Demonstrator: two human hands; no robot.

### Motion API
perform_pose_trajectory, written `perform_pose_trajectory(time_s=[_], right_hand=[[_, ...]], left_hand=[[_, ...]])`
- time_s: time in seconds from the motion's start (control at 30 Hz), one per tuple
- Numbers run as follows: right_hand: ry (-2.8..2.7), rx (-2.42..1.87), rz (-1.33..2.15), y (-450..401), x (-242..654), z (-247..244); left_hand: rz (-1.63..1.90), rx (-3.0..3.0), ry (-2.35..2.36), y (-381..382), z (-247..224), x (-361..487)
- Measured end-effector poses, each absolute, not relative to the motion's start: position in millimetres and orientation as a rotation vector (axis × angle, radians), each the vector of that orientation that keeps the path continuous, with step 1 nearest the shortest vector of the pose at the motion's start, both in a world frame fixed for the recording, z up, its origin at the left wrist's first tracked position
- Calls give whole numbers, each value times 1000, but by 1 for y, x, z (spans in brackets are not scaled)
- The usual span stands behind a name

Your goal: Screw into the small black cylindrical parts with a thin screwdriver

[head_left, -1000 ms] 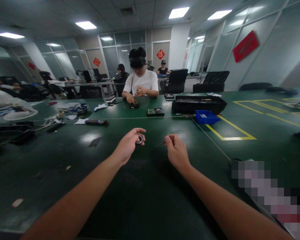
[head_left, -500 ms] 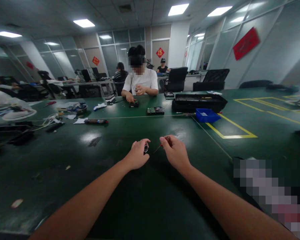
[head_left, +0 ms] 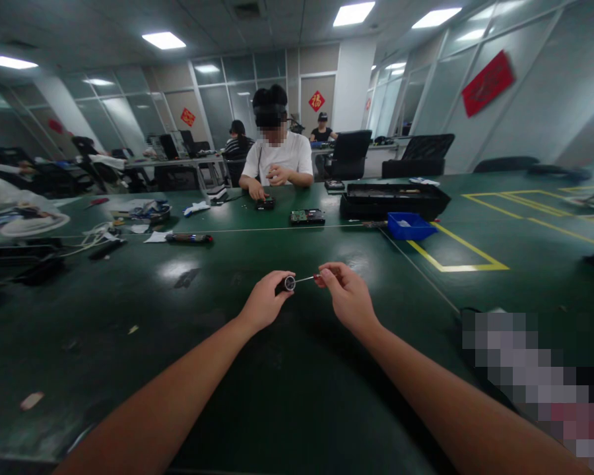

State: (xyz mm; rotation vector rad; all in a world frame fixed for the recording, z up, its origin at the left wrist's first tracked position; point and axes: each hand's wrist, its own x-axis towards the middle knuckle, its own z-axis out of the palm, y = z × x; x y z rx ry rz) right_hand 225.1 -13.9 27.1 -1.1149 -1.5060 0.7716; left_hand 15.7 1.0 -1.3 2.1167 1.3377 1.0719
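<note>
My left hand [head_left: 266, 300] is closed around a dark cylinder [head_left: 290, 284] whose round, metallic-looking end faces right. Between finger and thumb, my right hand [head_left: 347, 293] grips a screwdriver [head_left: 305, 278] with a thin metal shaft and a red part by the fingers. The shaft points left, and its tip is at the round end of the cylinder; I cannot tell whether it sits inside. Most of the screwdriver's handle is hidden by my fingers. Both hands are just above the green table [head_left: 257, 409].
Across the table, a person in a white shirt [head_left: 290, 158] handles a small black device [head_left: 264, 203]. A circuit-board unit [head_left: 307, 216], a long black tray [head_left: 396, 201] and a blue bin [head_left: 410, 226] stand ahead. A dark cylindrical tool [head_left: 191, 238] and cables [head_left: 96, 237] lie left.
The screwdriver has swung from pointing down-left to nearly level, and its tip has come to the cylinder's end. My left hand has turned the cylinder's round end more toward the right.
</note>
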Motion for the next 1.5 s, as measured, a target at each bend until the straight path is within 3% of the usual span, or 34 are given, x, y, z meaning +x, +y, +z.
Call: perform_pose_trajectory(time_s=[0.3,0.6,1.03,1.5], right_hand=[[-1544,-1187,722,-14,229,31],[-1677,-1408,334,-15,230,33],[-1762,-1263,627,-21,228,37],[-1481,-1158,864,-11,227,24]], left_hand=[[1058,2096,1287,1,-2,13],[1033,2201,1317,2,-3,12],[1024,2205,1335,4,-6,10],[1005,2210,1354,1,-1,12]])
